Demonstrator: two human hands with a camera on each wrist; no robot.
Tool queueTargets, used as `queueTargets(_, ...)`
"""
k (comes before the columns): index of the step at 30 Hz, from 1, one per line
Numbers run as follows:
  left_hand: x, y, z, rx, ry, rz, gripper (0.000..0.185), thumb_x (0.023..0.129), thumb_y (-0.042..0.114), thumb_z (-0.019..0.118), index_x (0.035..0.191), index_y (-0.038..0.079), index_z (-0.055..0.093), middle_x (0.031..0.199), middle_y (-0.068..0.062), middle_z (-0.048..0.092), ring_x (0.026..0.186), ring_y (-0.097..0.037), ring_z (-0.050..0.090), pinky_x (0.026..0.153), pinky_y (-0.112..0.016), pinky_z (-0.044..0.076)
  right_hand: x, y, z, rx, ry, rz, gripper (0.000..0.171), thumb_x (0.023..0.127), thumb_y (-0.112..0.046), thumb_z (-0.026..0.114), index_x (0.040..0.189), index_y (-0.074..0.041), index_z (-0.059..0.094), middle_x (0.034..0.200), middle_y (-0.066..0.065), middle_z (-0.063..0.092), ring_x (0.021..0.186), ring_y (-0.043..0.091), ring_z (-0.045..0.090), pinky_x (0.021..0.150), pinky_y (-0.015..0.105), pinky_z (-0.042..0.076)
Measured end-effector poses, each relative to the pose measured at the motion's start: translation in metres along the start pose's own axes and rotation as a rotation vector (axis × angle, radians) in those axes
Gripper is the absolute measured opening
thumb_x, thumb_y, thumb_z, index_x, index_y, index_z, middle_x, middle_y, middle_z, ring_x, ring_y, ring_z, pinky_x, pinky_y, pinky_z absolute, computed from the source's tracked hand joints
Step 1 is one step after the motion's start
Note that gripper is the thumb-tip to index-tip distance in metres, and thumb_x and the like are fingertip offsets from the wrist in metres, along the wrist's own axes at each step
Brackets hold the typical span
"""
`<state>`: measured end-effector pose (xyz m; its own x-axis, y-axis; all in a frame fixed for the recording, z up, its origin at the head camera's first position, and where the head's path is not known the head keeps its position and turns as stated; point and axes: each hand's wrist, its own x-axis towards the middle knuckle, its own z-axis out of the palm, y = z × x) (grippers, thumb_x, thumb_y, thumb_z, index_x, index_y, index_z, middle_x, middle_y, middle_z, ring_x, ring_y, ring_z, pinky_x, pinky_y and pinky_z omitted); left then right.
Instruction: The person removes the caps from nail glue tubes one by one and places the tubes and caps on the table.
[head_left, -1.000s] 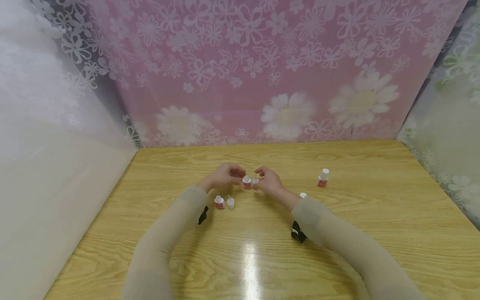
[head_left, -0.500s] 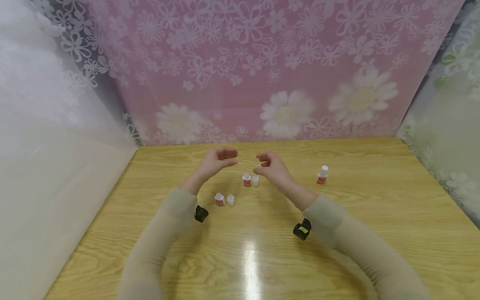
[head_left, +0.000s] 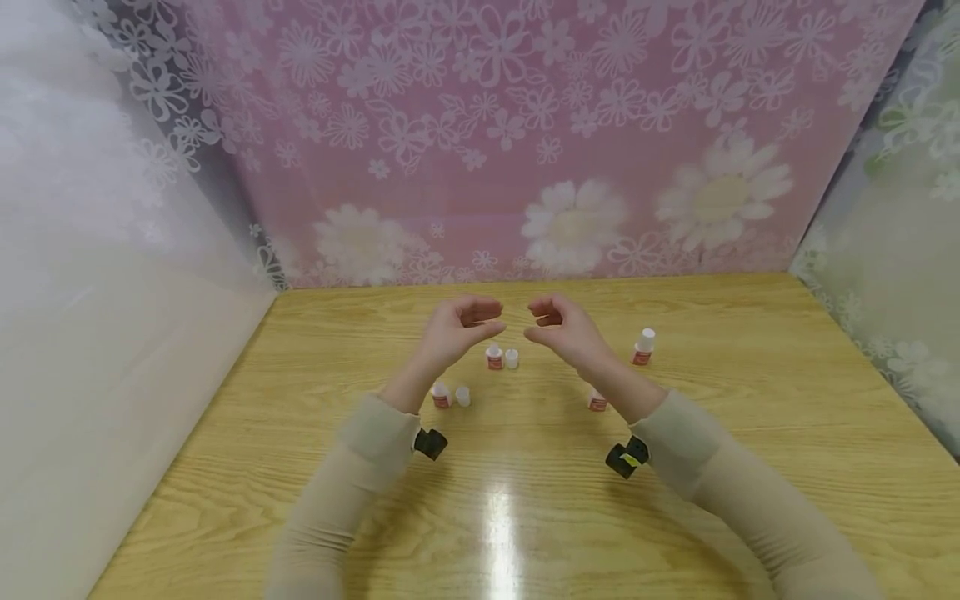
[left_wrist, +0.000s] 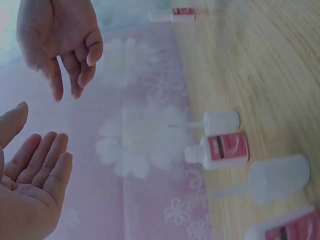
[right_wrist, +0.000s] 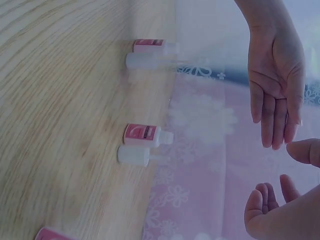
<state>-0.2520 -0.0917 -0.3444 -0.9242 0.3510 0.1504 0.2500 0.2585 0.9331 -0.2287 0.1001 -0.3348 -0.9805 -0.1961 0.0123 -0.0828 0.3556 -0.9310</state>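
My left hand (head_left: 463, 329) and right hand (head_left: 572, 333) are raised over the table, palms facing, a gap between them. Both have relaxed fingers and hold nothing. Nearest to them stands a small white bottle (head_left: 495, 360) with a red label, uncapped, its white brush cap (head_left: 512, 358) beside it with the brush upward, as the left wrist view shows. Closer in, by my left wrist, are another uncapped bottle (head_left: 442, 398) and its brush cap (head_left: 462, 396). A bottle (head_left: 597, 402) under my right wrist is partly hidden.
A capped bottle (head_left: 642, 348) stands upright at the right on the wooden table (head_left: 540, 500). A pink flowered curtain (head_left: 465, 167) hangs behind the table's back edge. Pale sheets (head_left: 112, 333) close off both sides. Black wrist cameras (head_left: 430, 444) hang below the sleeves.
Both hands have risen away from the middle bottle and its cap, which stay standing on the table. In the last half second the left hand has moved right; the right hand has shifted slightly right.
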Motion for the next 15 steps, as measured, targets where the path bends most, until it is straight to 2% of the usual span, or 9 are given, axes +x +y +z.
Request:
queueTargets(4, 0.001, -0.002, 0.013, 0.014, -0.047, 0.005, 0.038, 0.081, 0.019, 0.066, 0.115, 0.003, 0.057, 0.111, -0.006, 0.058, 0.100, -0.019, 0.055, 0.082, -0.028, 0.044, -0.003, 0.009, -0.009, -0.037, 0.008, 0.007, 0.036, 0.083, -0.010, 0.060, 0.116, -0.001, 0.047, 0.117, 0.014, 0.047, 0.107, 0.029, 0.044, 0.084, 0.042, 0.040)
queueTargets(7, 0.000, -0.002, 0.021, 0.009, -0.074, -0.027, 0.037, 0.081, 0.021, 0.066, 0.114, 0.007, 0.057, 0.112, -0.004, 0.058, 0.098, -0.018, 0.056, 0.070, -0.030, 0.048, -0.005, 0.015, -0.017, -0.056, 0.011, 0.008, 0.036, 0.084, -0.011, 0.060, 0.115, 0.000, 0.047, 0.117, 0.015, 0.047, 0.107, 0.029, 0.044, 0.084, 0.042, 0.040)
queueTargets(10, 0.001, -0.001, 0.028, 0.015, -0.093, -0.057, 0.035, 0.081, 0.023, 0.066, 0.113, 0.011, 0.059, 0.111, -0.001, 0.058, 0.096, -0.015, 0.056, 0.056, -0.031, 0.047, -0.007, 0.020, -0.026, -0.071, 0.012, 0.006, 0.036, 0.084, -0.012, 0.060, 0.115, 0.001, 0.047, 0.117, 0.016, 0.048, 0.106, 0.030, 0.044, 0.085, 0.043, 0.040)
queueTargets(12, 0.002, -0.001, 0.033, 0.023, -0.108, -0.055, 0.034, 0.081, 0.022, 0.066, 0.113, 0.012, 0.059, 0.112, -0.002, 0.058, 0.097, -0.014, 0.056, 0.059, -0.029, 0.047, -0.010, 0.024, -0.033, -0.077, 0.017, 0.001, 0.036, 0.084, -0.012, 0.060, 0.114, 0.002, 0.047, 0.117, 0.017, 0.048, 0.105, 0.031, 0.045, 0.086, 0.043, 0.039)
queueTargets(15, 0.005, -0.002, 0.042, 0.040, -0.127, -0.026, 0.035, 0.081, 0.020, 0.066, 0.114, 0.009, 0.058, 0.112, -0.005, 0.058, 0.100, -0.014, 0.055, 0.073, -0.026, 0.046, -0.013, 0.028, -0.043, -0.085, 0.030, 0.001, 0.036, 0.084, -0.012, 0.060, 0.114, 0.003, 0.047, 0.116, 0.018, 0.048, 0.105, 0.031, 0.045, 0.086, 0.043, 0.039)
